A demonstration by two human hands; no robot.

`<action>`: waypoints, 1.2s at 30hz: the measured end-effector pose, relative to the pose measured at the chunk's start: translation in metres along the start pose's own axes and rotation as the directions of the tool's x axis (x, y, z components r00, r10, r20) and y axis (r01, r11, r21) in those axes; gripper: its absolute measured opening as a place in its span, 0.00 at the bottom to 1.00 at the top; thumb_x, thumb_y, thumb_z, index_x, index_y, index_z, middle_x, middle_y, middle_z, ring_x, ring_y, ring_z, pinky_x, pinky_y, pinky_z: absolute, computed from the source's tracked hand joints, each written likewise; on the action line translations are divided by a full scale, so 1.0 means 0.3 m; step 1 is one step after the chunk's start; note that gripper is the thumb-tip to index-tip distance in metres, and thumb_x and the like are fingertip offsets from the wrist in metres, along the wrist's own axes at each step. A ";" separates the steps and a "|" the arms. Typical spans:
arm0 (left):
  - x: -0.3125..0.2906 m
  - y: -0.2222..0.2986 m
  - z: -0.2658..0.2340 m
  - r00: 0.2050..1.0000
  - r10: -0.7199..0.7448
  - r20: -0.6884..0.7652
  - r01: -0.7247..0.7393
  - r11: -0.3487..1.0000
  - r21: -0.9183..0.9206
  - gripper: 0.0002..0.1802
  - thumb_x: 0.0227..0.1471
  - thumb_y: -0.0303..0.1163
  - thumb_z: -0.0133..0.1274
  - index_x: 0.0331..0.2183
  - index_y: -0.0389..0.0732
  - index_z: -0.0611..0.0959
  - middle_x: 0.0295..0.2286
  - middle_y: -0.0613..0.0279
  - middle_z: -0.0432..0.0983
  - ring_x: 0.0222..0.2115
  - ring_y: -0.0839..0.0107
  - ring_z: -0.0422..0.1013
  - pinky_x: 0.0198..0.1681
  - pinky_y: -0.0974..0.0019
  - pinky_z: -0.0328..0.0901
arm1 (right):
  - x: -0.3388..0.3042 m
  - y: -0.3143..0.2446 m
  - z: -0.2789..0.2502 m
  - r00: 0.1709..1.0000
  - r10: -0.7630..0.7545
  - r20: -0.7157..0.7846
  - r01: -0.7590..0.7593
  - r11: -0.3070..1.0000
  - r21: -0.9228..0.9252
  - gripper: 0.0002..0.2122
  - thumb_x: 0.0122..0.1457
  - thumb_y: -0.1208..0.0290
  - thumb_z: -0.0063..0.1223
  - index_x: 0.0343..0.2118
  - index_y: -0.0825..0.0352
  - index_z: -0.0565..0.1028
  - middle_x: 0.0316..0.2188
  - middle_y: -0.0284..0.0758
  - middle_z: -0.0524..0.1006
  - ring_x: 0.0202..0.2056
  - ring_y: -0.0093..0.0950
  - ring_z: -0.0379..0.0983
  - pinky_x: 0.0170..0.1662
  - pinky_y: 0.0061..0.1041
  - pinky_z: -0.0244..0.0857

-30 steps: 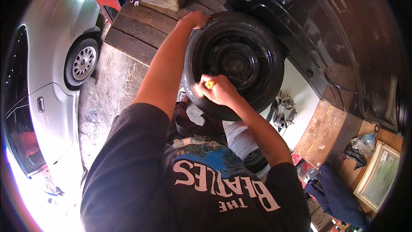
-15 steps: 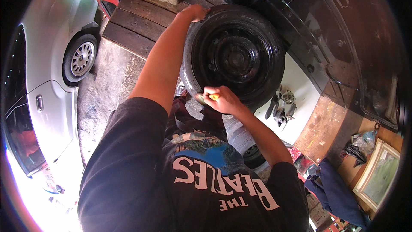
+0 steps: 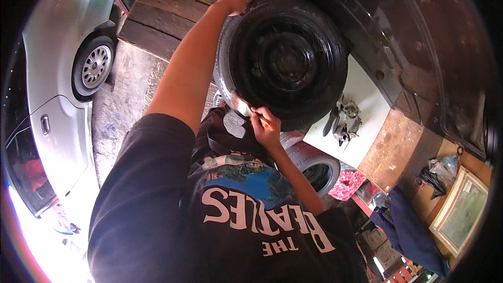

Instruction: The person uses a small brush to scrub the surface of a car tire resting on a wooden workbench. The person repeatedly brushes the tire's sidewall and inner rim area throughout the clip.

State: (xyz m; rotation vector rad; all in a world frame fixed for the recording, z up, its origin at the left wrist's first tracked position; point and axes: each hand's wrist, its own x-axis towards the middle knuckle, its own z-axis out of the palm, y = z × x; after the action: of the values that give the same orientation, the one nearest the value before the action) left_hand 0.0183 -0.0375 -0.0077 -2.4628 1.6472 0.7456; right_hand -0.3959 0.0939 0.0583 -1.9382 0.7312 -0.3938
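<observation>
A black tyre on a dark steel wheel [image 3: 285, 18] stands tilted in front of me, its face glossy and wet-looking. At its upper left edge my left hand [image 3: 234, 4] is closed over the tread, with the fingertips partly hidden. My right hand [image 3: 267, 128] grips a paintbrush [image 3: 242, 107] with an orange-yellow handle. The pale bristles touch the tyre's lower left sidewall, and part of the handle is hidden by my fingers.
Behind the tyre is a wooden plank bench [image 3: 162, 18]; a dark car panel [image 3: 419, 47] rises at right. Metal parts [image 3: 346, 120] lie on a white board [image 3: 361, 86]. Another tyre [image 3: 317, 170] is below, near a pink cloth [image 3: 347, 184]. A silver car [image 3: 63, 63] stands at left.
My right hand and the paintbrush have shifted slightly, the bristles now higher on the tyre's sidewall. My left hand keeps its hold on the tyre. The view has moved a little.
</observation>
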 end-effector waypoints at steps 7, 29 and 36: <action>-0.019 -0.065 0.058 0.938 0.070 -0.339 -0.099 0.993 -0.071 0.36 0.51 0.35 0.47 0.63 0.68 0.70 0.46 0.45 0.79 0.46 0.44 0.75 0.53 0.50 0.69 | -0.196 0.075 -0.232 0.948 0.299 -0.113 -0.302 0.953 -0.017 0.05 0.60 0.72 0.59 0.37 0.67 0.79 0.29 0.37 0.82 0.31 0.22 0.80 0.35 0.24 0.71; -0.055 -0.058 0.012 0.987 -0.069 -0.146 0.026 0.959 -0.281 0.30 0.58 0.41 0.46 0.63 0.65 0.70 0.55 0.49 0.73 0.55 0.49 0.71 0.58 0.51 0.66 | -0.001 -0.033 -0.329 0.963 0.253 0.090 -0.244 0.965 -0.098 0.07 0.62 0.68 0.60 0.35 0.66 0.77 0.24 0.34 0.78 0.25 0.24 0.74 0.31 0.29 0.68; -0.044 -0.023 0.032 0.973 -0.171 -0.152 0.109 0.931 -0.348 0.30 0.55 0.44 0.55 0.60 0.66 0.74 0.46 0.44 0.79 0.48 0.52 0.76 0.51 0.55 0.67 | 0.081 0.149 -0.793 0.860 0.500 0.102 -0.467 0.852 -0.235 0.08 0.63 0.66 0.59 0.36 0.65 0.78 0.21 0.28 0.76 0.23 0.17 0.71 0.29 0.24 0.67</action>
State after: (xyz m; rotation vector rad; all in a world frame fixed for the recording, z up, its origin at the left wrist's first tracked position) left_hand 0.0171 -0.0202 -0.0117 -2.9310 1.4768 0.8731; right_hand -0.5242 -0.1010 0.1271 -1.8568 1.1526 0.1555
